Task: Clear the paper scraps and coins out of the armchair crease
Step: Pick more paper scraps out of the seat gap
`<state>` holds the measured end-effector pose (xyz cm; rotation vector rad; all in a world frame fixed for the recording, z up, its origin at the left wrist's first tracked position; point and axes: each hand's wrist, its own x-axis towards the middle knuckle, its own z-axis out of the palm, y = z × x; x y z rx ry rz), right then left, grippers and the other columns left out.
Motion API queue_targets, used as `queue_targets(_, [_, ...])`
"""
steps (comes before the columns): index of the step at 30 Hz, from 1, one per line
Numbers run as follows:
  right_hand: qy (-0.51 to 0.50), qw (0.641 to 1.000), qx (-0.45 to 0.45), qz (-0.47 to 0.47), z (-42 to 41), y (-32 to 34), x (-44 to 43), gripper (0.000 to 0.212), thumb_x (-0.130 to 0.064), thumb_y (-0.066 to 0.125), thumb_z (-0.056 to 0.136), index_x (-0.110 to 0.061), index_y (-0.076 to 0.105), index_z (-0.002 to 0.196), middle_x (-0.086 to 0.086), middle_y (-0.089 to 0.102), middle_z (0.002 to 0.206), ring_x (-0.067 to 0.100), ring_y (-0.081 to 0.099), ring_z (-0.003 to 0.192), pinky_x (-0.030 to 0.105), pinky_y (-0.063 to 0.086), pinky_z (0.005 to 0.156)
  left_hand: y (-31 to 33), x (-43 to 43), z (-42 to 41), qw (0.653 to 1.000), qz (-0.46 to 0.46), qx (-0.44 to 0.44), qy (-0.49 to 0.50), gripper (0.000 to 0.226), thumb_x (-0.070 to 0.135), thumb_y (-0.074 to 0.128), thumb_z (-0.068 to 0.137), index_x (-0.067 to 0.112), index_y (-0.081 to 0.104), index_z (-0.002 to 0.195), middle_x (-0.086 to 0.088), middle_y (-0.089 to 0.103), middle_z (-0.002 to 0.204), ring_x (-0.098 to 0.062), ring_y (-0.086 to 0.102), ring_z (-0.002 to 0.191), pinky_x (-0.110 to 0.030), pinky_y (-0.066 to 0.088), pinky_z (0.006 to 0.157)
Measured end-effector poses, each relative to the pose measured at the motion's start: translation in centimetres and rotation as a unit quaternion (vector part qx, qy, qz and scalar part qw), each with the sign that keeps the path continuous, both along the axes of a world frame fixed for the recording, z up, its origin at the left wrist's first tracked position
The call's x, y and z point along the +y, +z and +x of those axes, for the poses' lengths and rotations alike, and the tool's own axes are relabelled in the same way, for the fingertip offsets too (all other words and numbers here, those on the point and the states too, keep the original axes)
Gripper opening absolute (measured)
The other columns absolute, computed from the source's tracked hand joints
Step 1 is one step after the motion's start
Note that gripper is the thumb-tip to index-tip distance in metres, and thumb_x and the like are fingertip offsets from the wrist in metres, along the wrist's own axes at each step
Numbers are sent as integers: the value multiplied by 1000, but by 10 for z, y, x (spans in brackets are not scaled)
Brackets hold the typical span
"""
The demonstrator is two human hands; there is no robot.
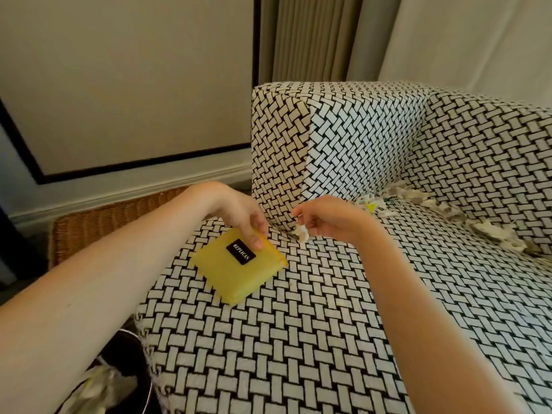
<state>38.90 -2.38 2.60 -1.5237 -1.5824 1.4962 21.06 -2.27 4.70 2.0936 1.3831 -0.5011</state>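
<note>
An armchair [298, 339] covered in black-and-white woven-pattern fabric fills the right half of the view. A yellow pouch [236, 276] with a black label lies on the seat near the left armrest [352, 138]. My left hand [239, 216] pinches the pouch's upper edge. My right hand [325, 218] holds a crumpled paper scrap [301, 233] at the front end of the crease beside the armrest. More paper scraps [370, 204] sit in that side crease, and several scraps [490, 225] line the crease under the backrest. No coins are visible.
A black bin [131, 366] with crumpled paper in it stands on the floor at the seat's front left corner. A wicker basket [98, 222] stands left of the armchair against the wall. Curtains [313, 37] hang behind the chair.
</note>
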Motion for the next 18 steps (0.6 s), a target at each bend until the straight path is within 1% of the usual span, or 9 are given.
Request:
queue_targets(1, [6,999,-40,18,-4,3,-2,26,13,40,82,-3,60,82,10,50,83,15,40,66,22,41,65,1,-1,-1,1000,16,-23,1,12,39,65,80,37,55,86,20,53,90,-6,49,92,-28,38,93])
queue_targets(3, [25,992,-112,51,-10,12,-6,24,11,45,84,2,63,96,3,55,81,17,43,70,24,43,75,1,-2,-1,994,55,-91,14,9,31,66,81,32,57,85,18,55,86,0,49,82,-18,37,77])
queue_targets(5, [50,994,-90,45,-10,22,-8,25,10,49,86,5,60,108,0,58,84,14,53,74,23,50,80,4,-3,0,979,84,-181,35,10,22,69,79,27,60,80,14,58,82,1,50,76,-15,37,70])
queue_targets(7, [72,996,-51,32,-10,32,-11,27,10,52,86,3,61,111,7,61,97,15,59,84,22,53,81,8,-6,2,962,116,-244,42,17,16,72,75,28,61,72,13,59,77,1,51,72,-12,38,68])
queue_targets(9, [81,993,-70,47,-11,41,-12,28,10,53,85,-2,63,108,10,62,103,15,60,88,22,53,81,11,-6,3,949,152,-272,41,22,13,75,71,29,61,68,14,59,77,1,50,75,-13,37,69])
queue_targets(13, [91,989,-95,61,-15,57,-13,28,7,56,85,0,62,111,11,67,97,16,65,82,22,55,77,10,-6,2,936,184,-297,37,24,11,77,68,28,60,64,10,59,78,-7,52,80,-19,40,77])
queue_targets(15, [47,992,-97,71,-15,57,-6,29,7,58,83,1,60,112,16,66,102,21,65,88,29,55,83,10,-6,-1,934,196,-294,45,25,11,77,69,28,59,64,11,57,78,-7,52,81,-14,40,75])
queue_targets(17, [-14,989,-113,98,-13,49,4,27,3,62,81,3,61,108,17,66,102,25,64,90,37,52,90,12,-5,-4,934,209,-285,50,25,10,76,70,28,59,65,11,57,80,-12,53,88,-22,42,82])
queue_targets(18, [-48,984,-128,114,-11,42,9,23,0,62,80,3,63,104,15,66,96,25,64,87,37,52,91,13,-4,-4,935,214,-280,51,24,10,75,70,27,59,65,10,56,81,-15,53,93,-28,42,86])
